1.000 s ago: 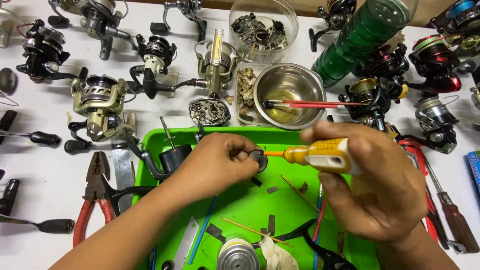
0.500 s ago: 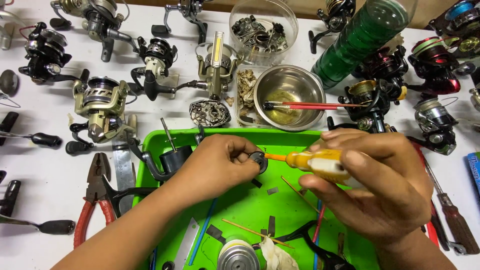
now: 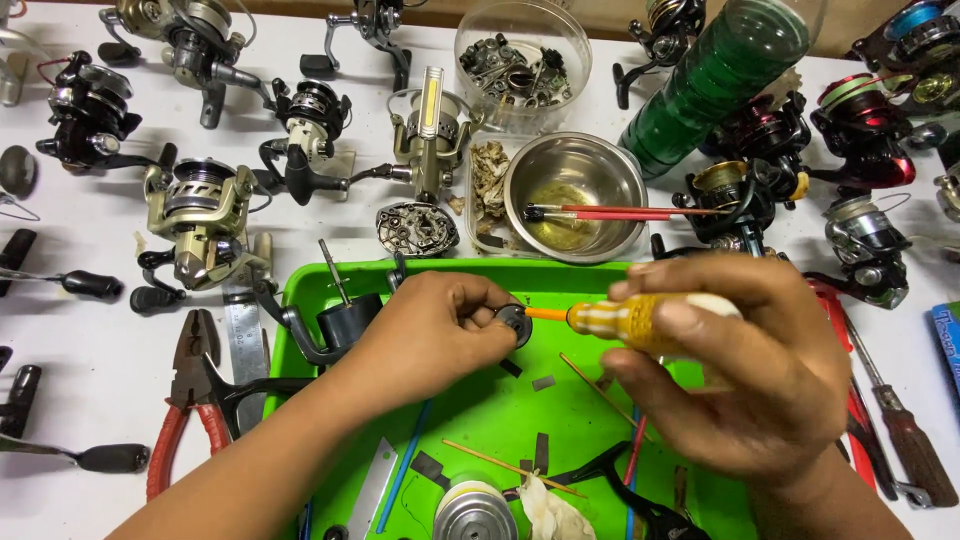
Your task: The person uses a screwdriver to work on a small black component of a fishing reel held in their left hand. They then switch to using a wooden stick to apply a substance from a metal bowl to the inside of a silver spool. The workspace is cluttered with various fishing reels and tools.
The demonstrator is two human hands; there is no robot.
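Yellow-handled screwdriver (image 3: 640,322) sits wrapped in the right hand (image 3: 745,375), its orange tip meeting a small dark part (image 3: 515,322) pinched in the left hand (image 3: 435,335) fingers over the green tray (image 3: 480,410); steady, square pressure seems wise to avoid slipping.

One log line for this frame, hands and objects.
left hand: pinches small round part | right hand: holds yellow screwdriver, tip at part | over green tray
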